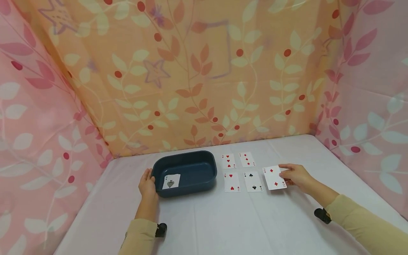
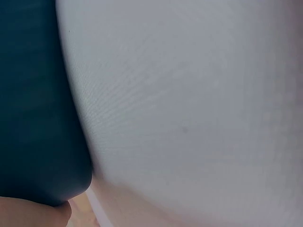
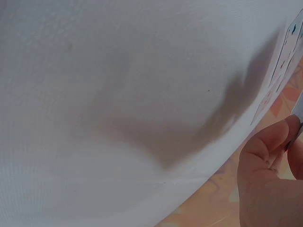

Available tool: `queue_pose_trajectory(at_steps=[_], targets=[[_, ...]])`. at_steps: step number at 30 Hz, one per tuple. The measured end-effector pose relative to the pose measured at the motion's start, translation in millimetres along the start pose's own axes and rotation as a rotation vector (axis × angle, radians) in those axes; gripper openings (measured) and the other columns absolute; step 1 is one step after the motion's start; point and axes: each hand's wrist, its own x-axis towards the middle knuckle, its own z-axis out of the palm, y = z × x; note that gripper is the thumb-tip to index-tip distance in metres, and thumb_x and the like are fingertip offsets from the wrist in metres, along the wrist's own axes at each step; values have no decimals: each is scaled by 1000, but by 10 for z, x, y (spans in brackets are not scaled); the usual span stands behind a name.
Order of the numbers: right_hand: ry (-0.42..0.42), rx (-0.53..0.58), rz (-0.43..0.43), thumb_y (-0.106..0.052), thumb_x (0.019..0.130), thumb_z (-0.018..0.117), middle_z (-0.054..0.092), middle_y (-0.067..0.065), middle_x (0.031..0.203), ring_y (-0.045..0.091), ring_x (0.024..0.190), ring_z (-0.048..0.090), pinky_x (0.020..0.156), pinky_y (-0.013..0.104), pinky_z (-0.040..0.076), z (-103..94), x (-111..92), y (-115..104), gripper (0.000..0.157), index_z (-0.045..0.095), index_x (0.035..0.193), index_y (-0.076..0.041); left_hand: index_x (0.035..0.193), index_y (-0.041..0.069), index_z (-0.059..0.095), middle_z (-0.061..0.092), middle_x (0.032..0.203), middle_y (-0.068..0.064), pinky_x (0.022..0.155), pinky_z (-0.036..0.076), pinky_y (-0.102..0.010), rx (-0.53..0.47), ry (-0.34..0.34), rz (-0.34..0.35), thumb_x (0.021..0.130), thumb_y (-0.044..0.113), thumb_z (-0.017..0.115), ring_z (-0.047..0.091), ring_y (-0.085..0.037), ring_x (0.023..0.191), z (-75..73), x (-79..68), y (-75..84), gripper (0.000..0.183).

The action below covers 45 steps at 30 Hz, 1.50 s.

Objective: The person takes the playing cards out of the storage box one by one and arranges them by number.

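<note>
My right hand (image 1: 296, 177) pinches a playing card, the two of diamonds (image 1: 273, 178), by its right edge, face up just over the table. In the right wrist view the thumb and a finger (image 3: 270, 146) meet at the card's edge. My left hand (image 1: 148, 186) rests against the left end of a dark blue rectangular bin (image 1: 188, 191), its fingers along the outer wall. An ace of spades (image 1: 171, 181) lies inside the bin at the left. Left of the held card lie the two of clubs (image 1: 253, 181) and two of hearts (image 1: 232, 182).
Behind these lie the three of hearts (image 1: 228, 161) and three of diamonds (image 1: 247, 159). A white cloth covers the table (image 1: 216, 223). Patterned fabric, orange at the back (image 1: 191, 106) and pink at both sides, encloses it. Each wrist wears a black camera (image 1: 161, 230).
</note>
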Motion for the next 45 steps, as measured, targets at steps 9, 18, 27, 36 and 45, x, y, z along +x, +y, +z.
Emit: queue_pose_trajectory(at_steps=[9,18,27,36,45], targets=[[17,-39,27,-4,94,57,64,15,103,13,74,59,63,27,53,-20,124,47,53,37,140,14,153,4,25,29,156,-8,115,20,-29,-6,2,2,101,-7,31,24,-18,144,-12,-5,8,54],[29,-65,63,-2,93,58,65,11,94,12,68,59,59,25,50,3,230,74,51,39,138,15,153,4,26,30,156,-8,115,20,-29,-10,6,1,100,-8,31,24,-18,144,-17,2,-6,54],[55,-129,68,-1,91,56,63,15,94,13,68,56,59,26,49,9,249,58,50,41,135,16,153,4,26,31,155,-9,115,20,-28,-32,-9,13,100,-8,31,23,-19,144,3,10,-18,54],[77,-146,69,-3,94,54,62,15,91,14,70,57,60,26,49,20,219,46,46,40,132,18,153,4,23,29,156,-9,115,19,-29,-28,-9,6,100,-8,30,23,-19,144,-23,-19,5,55],[87,-51,75,-6,94,57,65,-1,78,10,66,59,59,25,50,-47,173,67,51,38,135,17,154,4,24,29,156,-8,115,20,-29,-32,-13,3,101,-7,31,24,-19,144,-2,-2,-6,55]])
